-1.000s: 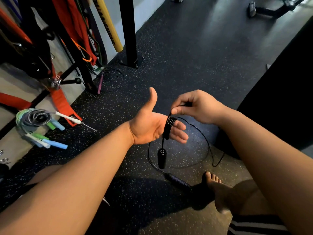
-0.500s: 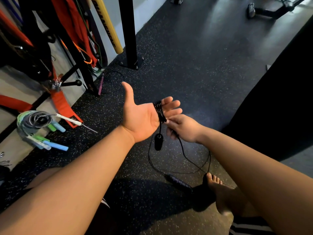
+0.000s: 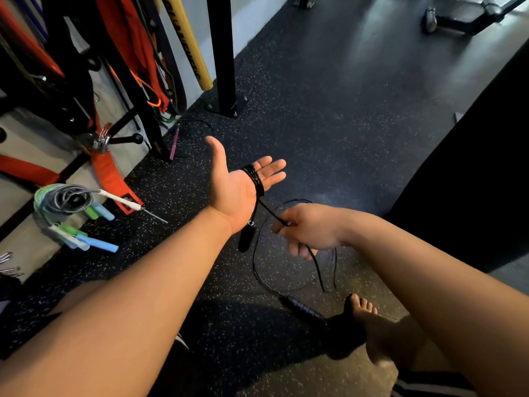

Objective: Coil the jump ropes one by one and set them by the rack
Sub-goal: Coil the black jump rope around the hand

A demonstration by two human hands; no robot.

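Just right of the rack [image 3: 126,81], a left hand [image 3: 237,190] lies spread flat, thin black rope [image 3: 253,179] wound round its fingers [image 3: 272,167], while the right hand [image 3: 309,230] pinches its slack. It looks light, limp and springy; best gripped across the wraps, lest loops slip.

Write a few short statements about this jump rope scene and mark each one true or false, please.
1. The black rope is wound round the fingers of the left hand. True.
2. The right hand holds nothing. False: it grips the loose part of the black rope.
3. Both black grips lie on the floor. False: the hanging grip dangles below the left hand; only the second grip lies on the floor, near a bare foot.
4. Coiled ropes with blue and green grips lie beside the rack. True.
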